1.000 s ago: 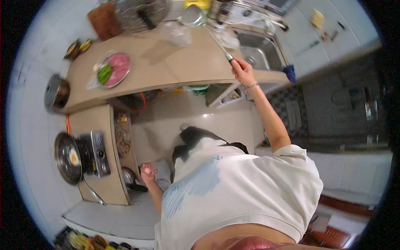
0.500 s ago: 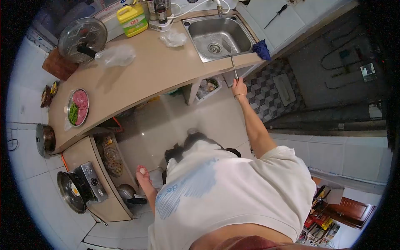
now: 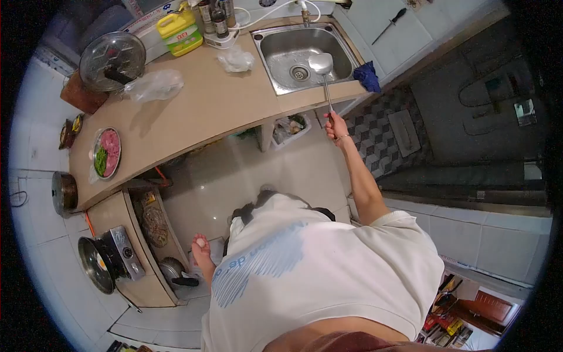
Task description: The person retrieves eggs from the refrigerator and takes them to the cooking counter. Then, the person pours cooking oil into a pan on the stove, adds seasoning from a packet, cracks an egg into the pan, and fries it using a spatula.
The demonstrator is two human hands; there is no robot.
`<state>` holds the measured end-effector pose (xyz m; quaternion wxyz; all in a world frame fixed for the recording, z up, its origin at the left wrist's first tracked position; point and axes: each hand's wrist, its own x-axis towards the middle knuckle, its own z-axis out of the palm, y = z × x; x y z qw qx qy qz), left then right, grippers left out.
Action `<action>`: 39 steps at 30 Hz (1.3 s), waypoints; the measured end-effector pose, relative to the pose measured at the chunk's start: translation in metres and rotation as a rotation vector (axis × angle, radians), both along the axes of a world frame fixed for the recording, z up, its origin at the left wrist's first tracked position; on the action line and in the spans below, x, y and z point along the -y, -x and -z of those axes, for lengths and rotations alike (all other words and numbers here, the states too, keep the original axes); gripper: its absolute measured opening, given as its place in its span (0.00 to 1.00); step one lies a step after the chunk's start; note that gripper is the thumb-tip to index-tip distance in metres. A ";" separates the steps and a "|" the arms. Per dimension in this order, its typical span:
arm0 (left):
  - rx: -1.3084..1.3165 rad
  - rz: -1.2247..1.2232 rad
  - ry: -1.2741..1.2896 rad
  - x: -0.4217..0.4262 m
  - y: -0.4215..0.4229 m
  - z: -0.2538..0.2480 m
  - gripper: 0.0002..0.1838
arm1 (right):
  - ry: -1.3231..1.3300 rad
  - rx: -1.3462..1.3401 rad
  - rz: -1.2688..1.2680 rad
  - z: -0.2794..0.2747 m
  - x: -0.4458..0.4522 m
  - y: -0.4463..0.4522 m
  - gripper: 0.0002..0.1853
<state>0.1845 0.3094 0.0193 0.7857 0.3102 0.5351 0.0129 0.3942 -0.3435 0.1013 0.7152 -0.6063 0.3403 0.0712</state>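
Observation:
My right hand (image 3: 336, 128) is closed around the handle of a metal spatula (image 3: 320, 63). Its broad blade hangs over the steel sink (image 3: 280, 91), near the drain, turned face up. Low on the left, my left hand (image 3: 201, 251) is held beside my body with its fingers curled around a small pale egg-like thing (image 3: 201, 242); most of it is hidden. A black frying pan (image 3: 88, 249) with an egg (image 3: 102, 264) in it sits on the portable stove (image 3: 127, 253) at far left.
On the counter (image 3: 205, 88) stand a plate of pink meat and chopped greens (image 3: 108, 154), a glass lid (image 3: 112, 53), a plastic bag (image 3: 153, 86) and a yellow jug (image 3: 179, 32). A blue cloth (image 3: 366, 76) hangs at the sink corner. Below is a waste bin (image 3: 291, 130).
The spatula's blade has turned from edge-on to face up over the sink, with my right hand moving slightly down. My left hand stays low beside me. The view has shifted slightly.

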 end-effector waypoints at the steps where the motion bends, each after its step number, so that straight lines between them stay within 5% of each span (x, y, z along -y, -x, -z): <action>1: 0.002 -0.015 0.001 0.006 -0.003 -0.004 0.05 | 0.266 0.052 0.018 0.017 0.007 0.002 0.20; 4: 0.069 -0.032 -0.032 0.004 0.000 0.002 0.07 | 1.039 0.261 0.013 0.086 0.014 -0.007 0.22; 5: 0.001 -0.056 0.037 -0.013 0.002 0.024 0.08 | 0.885 0.036 0.002 0.035 -0.008 0.000 0.22; 6: 0.125 0.299 -0.484 -0.023 0.016 0.057 0.11 | 0.501 -0.105 0.035 -0.040 -0.049 0.003 0.22; 7: 0.176 0.653 -1.006 -0.029 0.033 0.077 0.15 | 0.905 0.175 -0.026 0.039 -0.019 -0.004 0.21; 8: 0.078 0.876 -1.396 -0.014 0.034 0.035 0.18 | 0.639 0.087 0.002 0.029 -0.029 -0.006 0.22; 9: 0.112 0.831 -1.416 -0.001 0.034 -0.005 0.17 | 0.740 0.205 -0.103 0.022 -0.048 0.002 0.22; 10: 0.183 0.391 -0.745 -0.007 0.039 0.007 0.15 | 0.222 0.147 0.170 0.064 -0.038 -0.017 0.22; 11: 0.321 -0.068 -0.099 -0.017 0.046 0.023 0.14 | 0.093 -0.016 0.261 0.064 -0.043 -0.028 0.23; 13: 0.203 -0.109 -0.126 -0.032 0.054 0.027 0.10 | 0.172 0.008 0.106 -0.004 -0.107 -0.030 0.22; 18: 0.037 -0.429 -0.060 -0.077 0.072 -0.002 0.08 | 0.128 0.505 -0.094 -0.039 -0.258 -0.071 0.18; 24: 0.098 -0.523 -0.059 -0.141 0.114 0.005 0.07 | 0.079 0.715 -0.755 -0.131 -0.514 -0.076 0.08; 26: 0.155 -0.563 -0.019 -0.153 0.122 -0.003 0.06 | 0.033 0.776 -1.046 -0.111 -0.594 -0.102 0.08; 28: 0.244 -0.782 -0.033 -0.159 0.119 -0.008 0.09 | 0.183 0.739 -1.274 -0.144 -0.671 -0.095 0.13; 32: 0.274 -0.911 0.039 -0.166 0.117 -0.041 0.14 | 0.556 1.256 -1.554 -0.202 -0.792 -0.084 0.24; 36: 0.269 -0.982 -0.084 -0.189 0.123 -0.057 0.20 | 0.646 1.275 -1.923 -0.219 -0.918 -0.101 0.20; 38: 0.289 -1.026 -0.269 -0.204 0.128 -0.072 0.21 | 0.915 1.732 -1.931 -0.253 -0.968 -0.094 0.18; 39: 0.280 -1.050 -0.268 -0.211 0.131 -0.083 0.21 | 0.897 1.743 -1.954 -0.264 -0.992 -0.090 0.18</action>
